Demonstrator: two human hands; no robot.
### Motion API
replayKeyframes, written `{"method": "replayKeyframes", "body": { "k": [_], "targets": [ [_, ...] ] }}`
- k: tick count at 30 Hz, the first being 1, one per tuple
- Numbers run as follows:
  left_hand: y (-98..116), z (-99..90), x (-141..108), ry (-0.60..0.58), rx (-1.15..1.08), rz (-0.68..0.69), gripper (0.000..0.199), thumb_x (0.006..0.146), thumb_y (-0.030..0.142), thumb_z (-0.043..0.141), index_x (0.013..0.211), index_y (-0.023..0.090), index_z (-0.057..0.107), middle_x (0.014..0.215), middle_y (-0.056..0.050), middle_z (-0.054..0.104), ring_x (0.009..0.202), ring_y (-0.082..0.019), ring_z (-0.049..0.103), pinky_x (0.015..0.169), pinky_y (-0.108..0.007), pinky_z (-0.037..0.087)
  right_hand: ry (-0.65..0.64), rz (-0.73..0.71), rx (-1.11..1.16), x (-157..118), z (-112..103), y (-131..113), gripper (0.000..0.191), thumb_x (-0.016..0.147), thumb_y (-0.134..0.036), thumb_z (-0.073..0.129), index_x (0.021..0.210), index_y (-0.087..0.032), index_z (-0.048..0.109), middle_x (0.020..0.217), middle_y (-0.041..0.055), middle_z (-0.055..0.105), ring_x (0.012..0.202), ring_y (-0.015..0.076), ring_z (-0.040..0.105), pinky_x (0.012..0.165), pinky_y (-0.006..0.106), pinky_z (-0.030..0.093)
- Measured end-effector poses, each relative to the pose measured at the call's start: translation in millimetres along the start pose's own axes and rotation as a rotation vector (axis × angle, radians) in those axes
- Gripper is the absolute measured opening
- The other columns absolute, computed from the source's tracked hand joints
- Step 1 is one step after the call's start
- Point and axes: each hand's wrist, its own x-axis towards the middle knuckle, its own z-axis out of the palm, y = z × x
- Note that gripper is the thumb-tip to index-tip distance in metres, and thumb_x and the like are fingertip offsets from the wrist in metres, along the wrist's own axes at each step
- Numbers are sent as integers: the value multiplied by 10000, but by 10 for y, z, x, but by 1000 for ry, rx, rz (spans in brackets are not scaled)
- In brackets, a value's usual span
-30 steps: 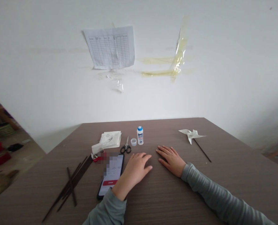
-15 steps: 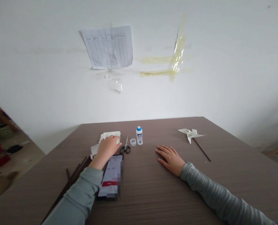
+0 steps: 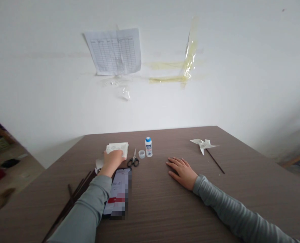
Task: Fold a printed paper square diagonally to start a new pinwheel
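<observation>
While the left hand (image 3: 111,162) lies over a stack of white paper (image 3: 117,147) on a brown table (image 3: 165,141), its grip unclear, the right hand (image 3: 182,173) rests flat and open; nearby stand scissors (image 3: 133,162), a small translucent cup (image 3: 141,154) and a blue-capped white bottle (image 3: 148,147), its label too small to read.

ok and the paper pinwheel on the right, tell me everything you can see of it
The paper pinwheel is off-white, with pointed folded blades meeting at its centre, on a thin dark stick. It lies on the brown wood-grain table, the stick running toward the near edge, beyond the right hand, which does not touch it.
</observation>
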Motion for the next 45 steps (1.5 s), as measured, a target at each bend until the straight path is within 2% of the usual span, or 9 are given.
{"method": "replayKeyframes", "body": {
  "k": [4, 12, 22, 29, 34, 39, 45],
  "targets": [
    [-41, 24, 26, 16, -15, 30, 385, 1070, 256, 755, 1393, 228, 962, 1509, -224, 970, 1527, -443, 857, 1342, -561, 538, -18, 4, 0, -7, -22, -16, 641, 1273, -524, 641, 1876, -331, 740, 2032, 138, 619, 1912, 458, 539, 1588, 808, 379],
    [-68, 69, 28, 32, -3, 96, 375, 1146, 184, 666, 1373, 230, 961, 1507, -202, 972, 1512, -422, 875, 1372, -554, 547, -20, -3, 15, -11, -36, -12, 634, 1273, -509, 636, 1876, -344, 739, 2035, 131, 615, 1917, 458, 534, 1587, 821, 371],
    [-24, 88, 75, 15, 61, 60, 452, 1210, 136, 522, 1227, 199, 969, 1415, -251, 976, 1419, -403, 919, 1192, -471, 607, -28, 17, 23, -6, -39, -17, 636, 1272, -516, 681, 1878, -332, 740, 2033, 142, 615, 1923, 467, 525, 1599, 804, 362],
    [-30, 123, 72, 41, 61, 27, 391, 1193, 154, 589, 1275, 205, 967, 1394, -225, 988, 1403, -376, 928, 1109, -397, 626, -28, 13, -4, -3, -18, -11, 644, 1279, -500, 639, 1889, -314, 726, 2043, 136, 597, 1923, 462, 526, 1600, 814, 357],
    [-54, 122, 71, 51, 37, 11, 378, 1183, 153, 602, 1243, 215, 970, 1363, -193, 1002, 1355, -353, 945, 1057, -362, 636, -19, 22, 14, 1, -13, -4, 636, 1272, -523, 683, 1875, -330, 744, 2032, 133, 617, 1921, 456, 533, 1611, 772, 362],
    [-70, 102, 66, 77, 8, -1, 337, 1146, 160, 671, 1224, 222, 993, 1357, -181, 1008, 1365, -358, 942, 1069, -356, 638, -26, 28, 12, 2, -20, -17, 643, 1273, -519, 684, 1882, -319, 738, 2036, 143, 608, 1920, 471, 530, 1608, 803, 348],
    [-80, 107, 80, 65, -11, -2, 288, 1183, 234, 712, 1233, 234, 995, 1365, -181, 1010, 1382, -376, 944, 1075, -375, 640, -34, 27, 2, -7, -34, -39, 647, 1281, -501, 661, 1895, -307, 723, 2043, 146, 597, 1928, 458, 520, 1615, 786, 340]
  ]
}}
